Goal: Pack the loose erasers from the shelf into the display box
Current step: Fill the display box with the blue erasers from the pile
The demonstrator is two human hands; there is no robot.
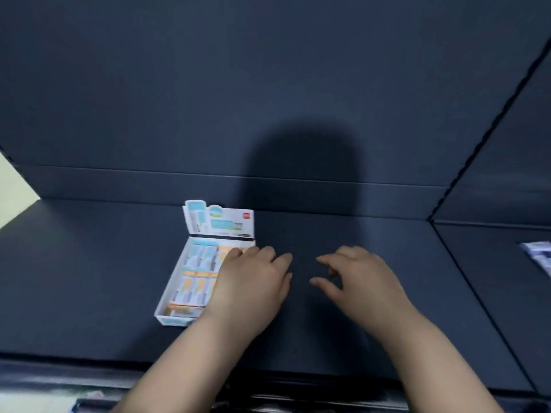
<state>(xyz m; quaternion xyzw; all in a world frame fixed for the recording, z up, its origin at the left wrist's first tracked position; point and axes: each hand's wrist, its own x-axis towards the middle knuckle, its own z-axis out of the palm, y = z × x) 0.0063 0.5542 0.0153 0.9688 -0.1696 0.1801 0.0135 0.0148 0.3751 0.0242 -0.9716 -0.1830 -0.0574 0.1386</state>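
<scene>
Erasers [196, 257] in blue and orange paper sleeves are lying in rows inside the white cardboard display box [174, 320], which is sitting left of centre on the dark grey shelf [89, 278] with its printed lid card [220, 222] standing up at the back. The rows are looking tightly packed, so pressing another piece in at an angle could be lifting its neighbours or leaving one riding proud of the rim. The box is also light, and a sideways push from the palm could be sliding it along the smooth shelf.

The left hand [253, 281] is lying over the box's right side, its fingers [238, 253] bent down onto the orange pieces there. Whether they are pinching one or only pressing cannot be told. The right hand [363, 278] is hovering just beside it over bare shelf, its fingers [325, 259] loosely curled and spread, grasping nothing. A white and blue packet [536, 254] is lying well apart at the far right edge.
</scene>
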